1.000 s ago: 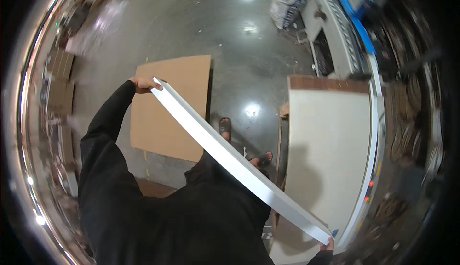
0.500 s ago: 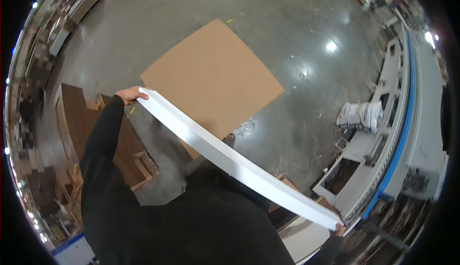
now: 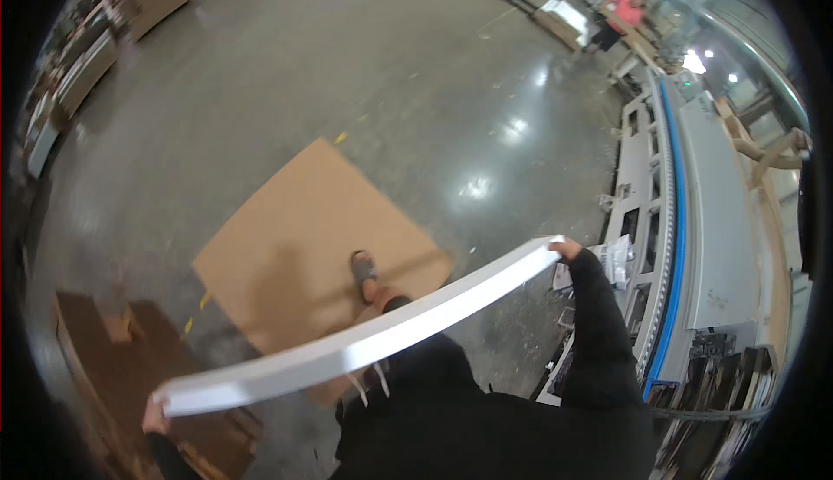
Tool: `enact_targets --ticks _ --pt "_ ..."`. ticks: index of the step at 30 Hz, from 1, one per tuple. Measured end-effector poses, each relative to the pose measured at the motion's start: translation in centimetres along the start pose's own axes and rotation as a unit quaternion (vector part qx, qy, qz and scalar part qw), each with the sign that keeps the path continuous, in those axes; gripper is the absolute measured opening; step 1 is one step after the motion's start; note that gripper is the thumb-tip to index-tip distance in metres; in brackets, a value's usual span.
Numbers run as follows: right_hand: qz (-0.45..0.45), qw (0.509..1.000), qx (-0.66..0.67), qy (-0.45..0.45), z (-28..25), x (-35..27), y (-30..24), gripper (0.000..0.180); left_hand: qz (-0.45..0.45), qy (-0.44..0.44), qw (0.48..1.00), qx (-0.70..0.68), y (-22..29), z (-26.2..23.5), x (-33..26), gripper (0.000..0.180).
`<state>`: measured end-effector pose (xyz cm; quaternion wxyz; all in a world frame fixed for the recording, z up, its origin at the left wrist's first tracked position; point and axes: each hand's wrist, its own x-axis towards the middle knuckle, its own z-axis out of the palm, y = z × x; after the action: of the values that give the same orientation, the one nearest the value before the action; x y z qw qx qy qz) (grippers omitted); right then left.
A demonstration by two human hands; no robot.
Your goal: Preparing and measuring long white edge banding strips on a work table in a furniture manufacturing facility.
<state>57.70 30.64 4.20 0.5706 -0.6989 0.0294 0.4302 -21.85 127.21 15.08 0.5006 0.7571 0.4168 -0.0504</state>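
A long white board (image 3: 364, 341), or a thin stack of them, spans the view in front of my body, its right end farther away than its left. My left hand (image 3: 155, 414) is closed around the left end, near the lower left. At the other end, my right hand (image 3: 566, 249) grips the board with its arm stretched forward. Below the board lies a large brown sheet (image 3: 321, 220) on the floor, and my sandalled foot (image 3: 364, 274) rests on it.
Brown wooden panels (image 3: 113, 385) stand at the lower left. Along the right runs a long grey machine (image 3: 638, 220) with a blue strip (image 3: 672, 263); a white sack (image 3: 614, 261) sits beside it. A person in pink (image 3: 623, 13) is at the far right, near a stack of boards (image 3: 560, 25).
The board has swung round: its left end came nearer and its right end went forward, both hands still holding it. My view has shifted, and one foot now stands on the brown sheet.
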Motion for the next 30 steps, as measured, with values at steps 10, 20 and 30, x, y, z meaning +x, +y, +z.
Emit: enact_targets --ticks 10,20,30 --pt "0.09 0.979 -0.18 0.021 8.3 25.8 -25.7 0.065 -0.246 0.169 0.896 -0.329 14.0 2.4 6.2 0.052" --pt "0.062 0.979 -0.116 -0.156 12.9 44.2 -38.4 0.064 -0.201 0.101 0.914 -0.337 10.1 -3.2 2.0 0.052" --pt "0.117 0.972 -0.182 -0.088 21.5 57.8 -39.1 0.083 -0.257 0.043 0.888 -0.379 2.9 -2.4 23.9 0.095"
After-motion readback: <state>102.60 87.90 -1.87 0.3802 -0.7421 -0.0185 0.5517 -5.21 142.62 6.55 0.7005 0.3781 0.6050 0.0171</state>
